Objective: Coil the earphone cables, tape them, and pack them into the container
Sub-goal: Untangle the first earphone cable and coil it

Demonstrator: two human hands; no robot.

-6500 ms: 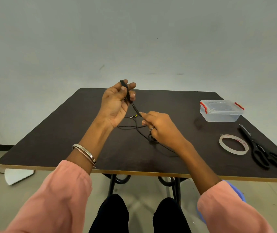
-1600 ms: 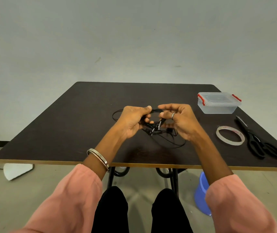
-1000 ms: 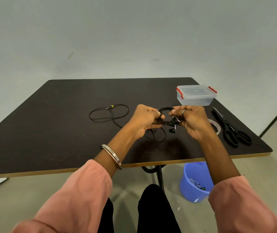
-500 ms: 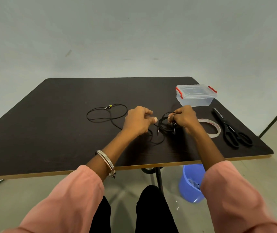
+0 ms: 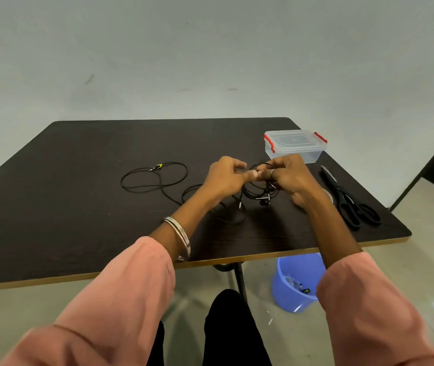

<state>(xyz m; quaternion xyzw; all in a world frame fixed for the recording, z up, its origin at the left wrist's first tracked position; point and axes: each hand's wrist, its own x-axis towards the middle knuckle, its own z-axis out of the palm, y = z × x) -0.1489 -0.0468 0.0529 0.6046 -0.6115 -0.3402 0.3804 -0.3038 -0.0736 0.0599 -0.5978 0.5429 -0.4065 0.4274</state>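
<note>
While the dark brown rectangular surface [image 5: 52,207] fills the middle of a plain pale-walled room, both hands meet above it: the left hand [image 5: 223,178] and right hand [image 5: 289,178] pinch a coiled black earphone cable [image 5: 256,191] in curled fingers, its earbuds dangling. A second black earphone cable [image 5: 155,178] lies looped to the left. The lidded clear plastic container with red clips [image 5: 295,145] sits far right, black scissors [image 5: 347,199] beside it. A blue plastic bucket [image 5: 289,286] stands on the tiled floor.

Matt dark table [image 5: 52,207], clear glossy plastic container [image 5: 295,145], seemingly metal bangles [image 5: 180,233].
</note>
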